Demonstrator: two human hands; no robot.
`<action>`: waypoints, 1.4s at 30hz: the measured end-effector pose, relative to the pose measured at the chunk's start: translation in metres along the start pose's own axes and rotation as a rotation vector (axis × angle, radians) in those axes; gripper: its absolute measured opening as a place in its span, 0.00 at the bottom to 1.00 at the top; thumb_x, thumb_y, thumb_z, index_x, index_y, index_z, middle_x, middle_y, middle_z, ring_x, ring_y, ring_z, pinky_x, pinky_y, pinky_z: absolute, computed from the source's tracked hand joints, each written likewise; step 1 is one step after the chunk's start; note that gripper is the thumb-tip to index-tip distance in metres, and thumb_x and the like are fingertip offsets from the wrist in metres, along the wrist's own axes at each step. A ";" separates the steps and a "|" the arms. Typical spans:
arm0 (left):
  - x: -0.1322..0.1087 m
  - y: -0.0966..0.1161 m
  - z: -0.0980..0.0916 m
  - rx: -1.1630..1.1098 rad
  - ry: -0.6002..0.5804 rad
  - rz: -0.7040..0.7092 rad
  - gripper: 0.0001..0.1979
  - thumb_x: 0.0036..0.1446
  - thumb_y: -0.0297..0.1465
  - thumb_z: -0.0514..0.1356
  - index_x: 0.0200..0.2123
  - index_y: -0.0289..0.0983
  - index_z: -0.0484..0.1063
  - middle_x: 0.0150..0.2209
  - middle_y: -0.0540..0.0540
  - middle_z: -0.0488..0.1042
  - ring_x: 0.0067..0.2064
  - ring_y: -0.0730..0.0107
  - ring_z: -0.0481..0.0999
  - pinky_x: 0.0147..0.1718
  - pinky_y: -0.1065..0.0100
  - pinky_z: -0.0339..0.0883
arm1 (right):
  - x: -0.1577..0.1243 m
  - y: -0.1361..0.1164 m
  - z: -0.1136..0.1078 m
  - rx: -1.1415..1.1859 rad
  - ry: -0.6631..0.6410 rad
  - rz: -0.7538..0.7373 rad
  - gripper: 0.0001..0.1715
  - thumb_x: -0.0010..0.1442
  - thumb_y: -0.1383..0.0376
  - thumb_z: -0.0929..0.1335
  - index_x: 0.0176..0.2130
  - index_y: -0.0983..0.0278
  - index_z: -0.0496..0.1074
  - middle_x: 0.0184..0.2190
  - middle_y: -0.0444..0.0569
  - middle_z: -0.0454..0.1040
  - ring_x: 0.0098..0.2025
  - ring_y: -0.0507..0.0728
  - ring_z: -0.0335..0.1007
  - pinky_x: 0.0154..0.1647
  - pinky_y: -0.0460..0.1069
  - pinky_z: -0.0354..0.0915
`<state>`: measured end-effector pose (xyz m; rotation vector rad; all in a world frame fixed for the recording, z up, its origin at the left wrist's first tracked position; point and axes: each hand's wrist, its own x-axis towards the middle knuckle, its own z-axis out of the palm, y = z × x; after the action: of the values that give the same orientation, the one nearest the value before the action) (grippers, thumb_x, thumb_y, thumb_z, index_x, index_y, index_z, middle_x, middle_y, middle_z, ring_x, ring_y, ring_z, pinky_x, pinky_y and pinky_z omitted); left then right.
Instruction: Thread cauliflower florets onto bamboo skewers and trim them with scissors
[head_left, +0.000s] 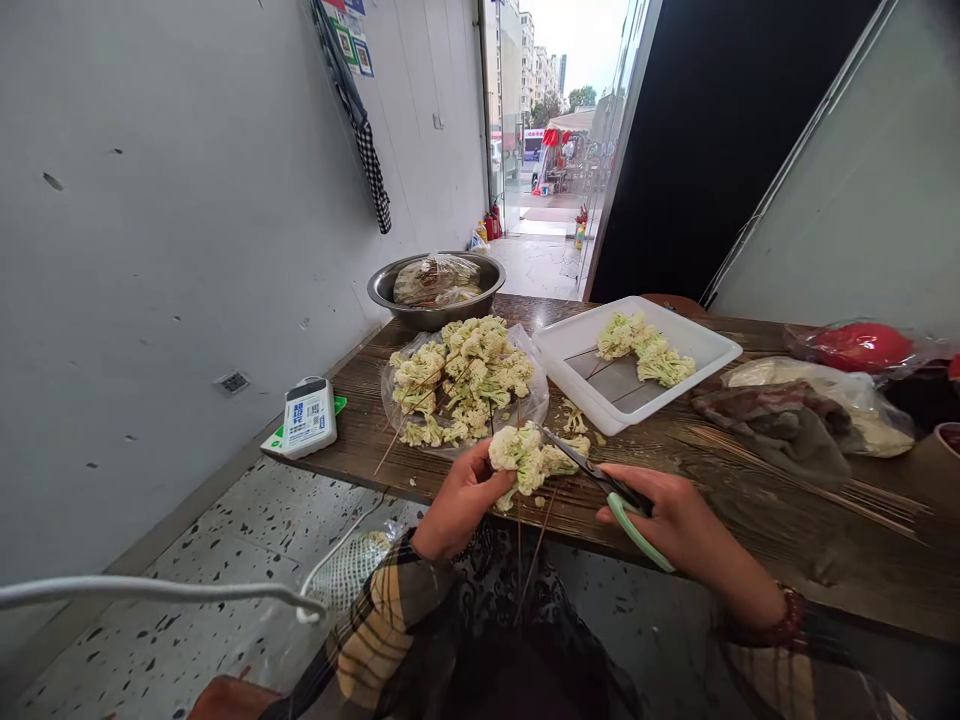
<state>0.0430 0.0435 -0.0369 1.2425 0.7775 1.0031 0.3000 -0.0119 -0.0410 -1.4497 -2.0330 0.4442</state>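
Observation:
My left hand [459,502] is closed around a bunch of cauliflower florets [525,456] held over the near edge of the wooden table [750,500]. My right hand [675,525] grips green-handled scissors [611,490], whose blades point at the florets and reach their right side. Thin bamboo skewers [534,545] hang down below the florets. A heap of cut cauliflower [465,380] with skewers lies on clear plastic just behind my left hand. A white tray [577,345] to the right holds a few skewered florets [645,350].
A steel bowl [382,285] with a plastic bag stands at the far left end. A white device [309,416] sits on the left corner. Loose skewers [825,485], a cloth and bagged food [855,345] lie at the right. An open doorway is beyond.

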 end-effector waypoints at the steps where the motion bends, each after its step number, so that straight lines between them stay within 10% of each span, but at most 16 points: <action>1: 0.000 0.000 -0.001 -0.001 0.000 0.001 0.21 0.51 0.33 0.66 0.50 0.37 0.74 0.49 0.42 0.76 0.48 0.58 0.73 0.51 0.62 0.62 | 0.000 -0.001 -0.002 -0.007 -0.003 0.012 0.23 0.56 0.57 0.71 0.50 0.62 0.74 0.47 0.53 0.78 0.47 0.62 0.76 0.47 0.53 0.71; 17: -0.008 0.003 -0.003 0.009 -0.005 -0.022 0.20 0.49 0.33 0.67 0.47 0.37 0.76 0.45 0.43 0.78 0.46 0.58 0.75 0.49 0.63 0.63 | 0.007 -0.009 -0.005 -0.023 -0.047 -0.038 0.22 0.57 0.56 0.70 0.49 0.61 0.75 0.45 0.53 0.79 0.45 0.62 0.77 0.44 0.52 0.71; 26: -0.002 0.001 -0.008 -0.368 0.215 -0.150 0.17 0.44 0.31 0.69 0.39 0.34 0.75 0.38 0.43 0.79 0.39 0.64 0.77 0.38 0.67 0.68 | -0.004 0.005 -0.005 -0.077 0.045 0.185 0.26 0.56 0.53 0.69 0.50 0.64 0.74 0.38 0.52 0.81 0.36 0.62 0.78 0.35 0.52 0.72; 42: -0.002 0.004 0.000 -0.463 0.193 -0.044 0.24 0.42 0.28 0.71 0.45 0.36 0.73 0.45 0.43 0.78 0.47 0.60 0.76 0.48 0.61 0.68 | -0.057 0.084 -0.016 -0.511 -0.021 0.094 0.25 0.59 0.59 0.63 0.54 0.64 0.70 0.42 0.55 0.78 0.41 0.63 0.75 0.40 0.56 0.71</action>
<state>0.0413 0.0416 -0.0335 0.7355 0.6663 1.1973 0.3852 -0.0374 -0.0928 -1.8445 -2.2010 -0.0349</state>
